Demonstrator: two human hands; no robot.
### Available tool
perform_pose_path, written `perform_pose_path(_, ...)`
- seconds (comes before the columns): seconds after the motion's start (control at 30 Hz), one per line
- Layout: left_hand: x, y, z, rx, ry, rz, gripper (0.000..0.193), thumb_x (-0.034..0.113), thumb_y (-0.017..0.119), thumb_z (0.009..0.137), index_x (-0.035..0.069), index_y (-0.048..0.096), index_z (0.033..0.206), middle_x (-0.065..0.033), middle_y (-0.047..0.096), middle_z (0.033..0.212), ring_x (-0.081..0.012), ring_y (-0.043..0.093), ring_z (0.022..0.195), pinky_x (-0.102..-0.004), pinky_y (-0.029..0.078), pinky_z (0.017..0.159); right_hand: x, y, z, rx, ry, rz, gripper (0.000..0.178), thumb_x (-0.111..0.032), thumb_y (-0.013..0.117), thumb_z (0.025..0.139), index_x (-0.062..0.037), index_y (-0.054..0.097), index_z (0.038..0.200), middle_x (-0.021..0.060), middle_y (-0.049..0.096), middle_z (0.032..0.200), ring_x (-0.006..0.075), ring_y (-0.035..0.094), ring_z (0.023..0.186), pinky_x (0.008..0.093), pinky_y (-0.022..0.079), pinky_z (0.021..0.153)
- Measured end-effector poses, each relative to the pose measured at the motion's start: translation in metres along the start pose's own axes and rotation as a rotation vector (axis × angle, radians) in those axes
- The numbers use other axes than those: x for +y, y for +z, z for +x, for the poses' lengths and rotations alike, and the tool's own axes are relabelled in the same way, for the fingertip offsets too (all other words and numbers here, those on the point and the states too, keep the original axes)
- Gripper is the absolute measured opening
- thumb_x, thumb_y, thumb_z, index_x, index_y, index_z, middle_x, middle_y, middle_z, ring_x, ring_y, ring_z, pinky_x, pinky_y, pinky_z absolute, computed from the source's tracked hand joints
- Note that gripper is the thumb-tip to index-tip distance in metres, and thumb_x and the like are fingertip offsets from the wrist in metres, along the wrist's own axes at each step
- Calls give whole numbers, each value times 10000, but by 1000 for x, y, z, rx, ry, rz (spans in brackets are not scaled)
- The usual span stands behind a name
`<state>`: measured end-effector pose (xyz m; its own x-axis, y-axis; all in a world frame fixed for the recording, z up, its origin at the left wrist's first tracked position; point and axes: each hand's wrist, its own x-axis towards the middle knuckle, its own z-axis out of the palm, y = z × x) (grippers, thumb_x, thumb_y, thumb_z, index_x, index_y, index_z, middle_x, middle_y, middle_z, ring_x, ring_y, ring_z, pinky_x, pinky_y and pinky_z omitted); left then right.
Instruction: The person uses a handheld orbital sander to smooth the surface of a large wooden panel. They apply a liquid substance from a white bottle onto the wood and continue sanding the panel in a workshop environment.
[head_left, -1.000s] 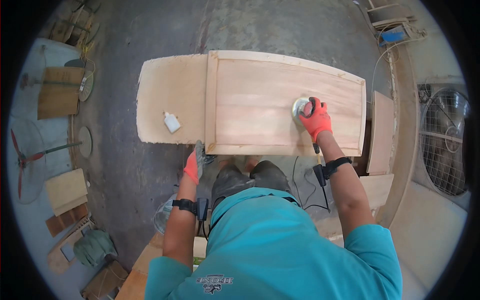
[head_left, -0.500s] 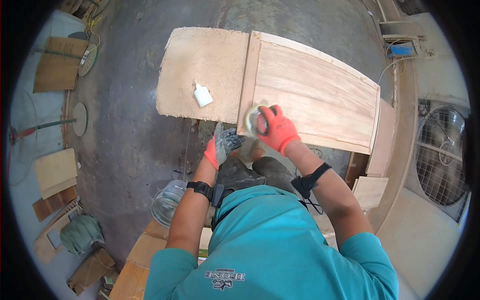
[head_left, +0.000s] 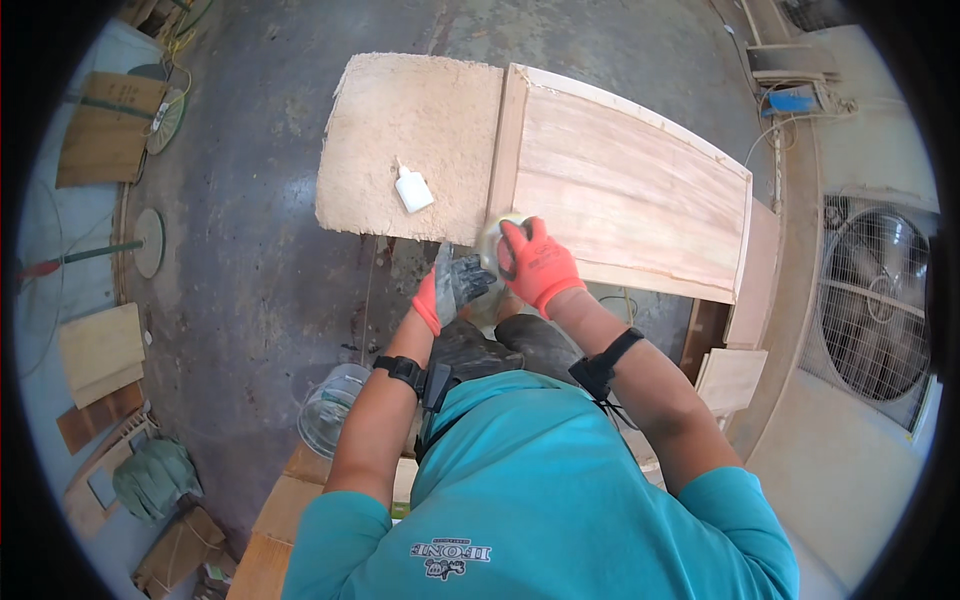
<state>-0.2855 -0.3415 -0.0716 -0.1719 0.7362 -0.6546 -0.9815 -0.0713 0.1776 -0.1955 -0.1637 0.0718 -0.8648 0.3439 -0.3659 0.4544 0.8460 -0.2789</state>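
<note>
Coral-gloved right hand, head view: fingers curled round the sander. Sander is at the near left corner of the framed panel; it's blurred, can't tell whether it touches the wood or overhangs the edge. Left hand just beside it, off the corner, fingers stretched out and slightly apart, pinching nothing visible; can't tell if they touch sander or panel. Rough-edged worktop shows left of the panel, white bottle lying on it, near the panel's left edge. Risks, my judgement: sander slipping off the corner could catch the left fingers; tilting it there could gouge or round the panel's edge; a knock to the worktop could shift the bottle.
</note>
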Motion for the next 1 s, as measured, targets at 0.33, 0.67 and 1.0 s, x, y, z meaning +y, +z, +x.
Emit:
perform_pose_path(0.33, 7, 17, -10, 92, -32, 45, 872, 681, 359, 1039, -79, 436, 1457, -251, 660, 1240, -360, 661, 1157, -461, 536, 1009, 29, -31, 16, 87, 90, -16, 667, -223, 748, 817, -186, 461, 1417, 233, 494, 1319, 414, 675, 1004, 509, 572, 835)
perform_pose_path(0.67, 9, 14, -5, 72, -46, 87, 870, 683, 380, 1033, -83, 478, 1435, -248, 649, 1282, -348, 655, 1173, -443, 525, 1022, 12, -5, -5, -3, 5, 19, 787, -292, 797, 784, -193, 434, 1475, 227, 473, 1378, 423, 664, 1055, 497, 568, 885)
perform_pose_path(1.0, 6, 10, 10, -38, -10, 90, 846, 662, 352, 1051, -91, 518, 1400, -232, 656, 1311, -340, 649, 1194, -461, 499, 1055, 14, -9, 13, 16, -37, 31, 765, -293, 814, 768, -193, 461, 1440, 237, 502, 1325, 448, 676, 1000, 511, 578, 848)
